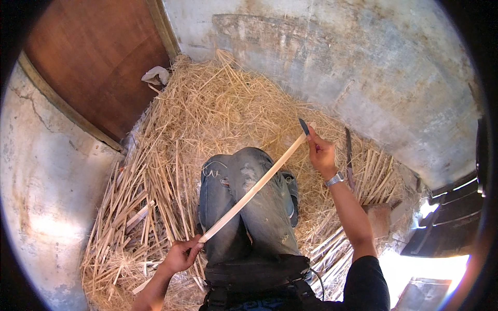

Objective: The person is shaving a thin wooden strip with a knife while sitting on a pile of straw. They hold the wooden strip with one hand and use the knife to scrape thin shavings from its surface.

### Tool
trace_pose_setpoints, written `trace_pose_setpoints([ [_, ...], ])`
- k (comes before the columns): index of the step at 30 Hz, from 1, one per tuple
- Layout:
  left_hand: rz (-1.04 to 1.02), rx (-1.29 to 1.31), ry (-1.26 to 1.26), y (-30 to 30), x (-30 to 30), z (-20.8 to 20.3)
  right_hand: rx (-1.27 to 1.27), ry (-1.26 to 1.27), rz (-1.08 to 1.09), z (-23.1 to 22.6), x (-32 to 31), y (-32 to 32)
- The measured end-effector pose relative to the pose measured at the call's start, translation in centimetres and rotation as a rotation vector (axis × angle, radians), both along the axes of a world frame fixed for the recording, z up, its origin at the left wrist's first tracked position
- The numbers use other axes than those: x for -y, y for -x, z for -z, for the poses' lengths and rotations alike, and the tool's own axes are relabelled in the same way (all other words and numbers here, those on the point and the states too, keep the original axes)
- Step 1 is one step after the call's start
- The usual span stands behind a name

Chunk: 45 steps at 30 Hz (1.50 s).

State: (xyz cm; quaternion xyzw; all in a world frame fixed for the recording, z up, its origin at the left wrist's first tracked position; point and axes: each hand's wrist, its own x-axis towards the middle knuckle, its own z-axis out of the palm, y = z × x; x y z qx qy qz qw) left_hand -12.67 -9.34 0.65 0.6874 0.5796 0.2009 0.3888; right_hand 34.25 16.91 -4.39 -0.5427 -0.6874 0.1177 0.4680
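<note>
A long pale strip of split wood, looking like bamboo (254,190), slants across my knees from lower left to upper right. My left hand (181,255) is closed on its lower end, pinching it between thumb and fingers. At the upper end my right hand (322,153), with a watch on the wrist, grips a small knife. The knife's dark, pointed blade (304,126) touches or lies right beside the strip's tip; its handle is hidden in my fingers. Beneath the strip are my bent legs in worn, torn jeans (244,176).
Shavings (233,98) cover the floor ahead. Loose strips (150,192) pile at the left, and more strips (332,254) lie at the right. A long dark blade-like tool (348,155) and a brown block (377,218) are right of my arm. Stained walls (363,62) and a brown panel (98,62) enclose the corner.
</note>
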Motion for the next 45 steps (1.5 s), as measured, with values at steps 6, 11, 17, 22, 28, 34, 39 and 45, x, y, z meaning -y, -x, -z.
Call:
trace_pose_setpoints([
  [6,0.007,0.052,0.037,-0.5,-0.1,-0.2,-0.050,-0.002,-0.035,1.9,1.1,0.0],
  [11,-0.032,0.130,0.078,-1.1,0.3,0.3,-0.210,0.064,-0.131,1.8,2.7,1.7],
  [17,-0.036,0.176,0.081,-1.8,0.7,0.1,-0.171,0.072,-0.140,2.1,3.2,2.0],
  [22,-0.015,0.156,0.090,-2.3,0.1,-0.1,-0.281,0.113,-0.157,1.3,3.9,2.0],
  [28,-0.022,0.183,0.112,-3.4,-0.8,-0.6,-0.301,0.119,-0.152,1.5,4.1,0.9],
  [34,-0.022,0.188,0.101,-5.4,-2.2,-1.0,-0.253,0.095,-0.382,0.2,6.3,2.6],
  [39,0.022,0.187,0.043,-8.4,-4.6,-0.7,-0.183,-0.004,-0.583,0.1,8.6,4.9],
  [45,-0.013,0.342,0.024,-10.6,-6.5,1.0,-0.048,0.175,-0.600,-4.2,11.6,8.5],
])
